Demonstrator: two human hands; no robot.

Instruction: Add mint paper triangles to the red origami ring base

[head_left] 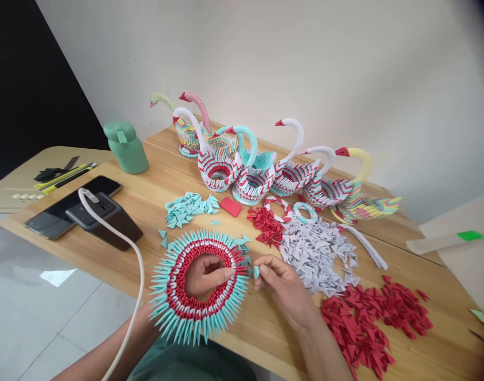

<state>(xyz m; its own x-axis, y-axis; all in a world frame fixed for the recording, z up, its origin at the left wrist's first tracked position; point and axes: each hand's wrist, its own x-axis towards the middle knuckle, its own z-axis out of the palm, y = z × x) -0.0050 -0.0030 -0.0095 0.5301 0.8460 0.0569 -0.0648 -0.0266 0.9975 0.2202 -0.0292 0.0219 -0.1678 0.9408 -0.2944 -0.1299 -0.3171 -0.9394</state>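
Note:
My left hand (207, 273) reaches up through the hole of a round origami ring (174, 296) of red, white and teal folded pieces, fingers gripping its right inner rim. My right hand (281, 283) pinches a small teal folded piece (256, 272) just beside the ring's right edge. Loose teal pieces (188, 207), red pieces (267, 225) and a heap of white pieces (317, 251) lie on the wooden table (154, 185) behind my hands.
Several finished paper swans (253, 177) line the back of the table by the wall. A big red pile (368, 323) lies at right. A phone (73, 206), a dark power bank (102, 217) with white cable (134, 275), a green container (125, 147), scissors and pens (59, 174) are at left.

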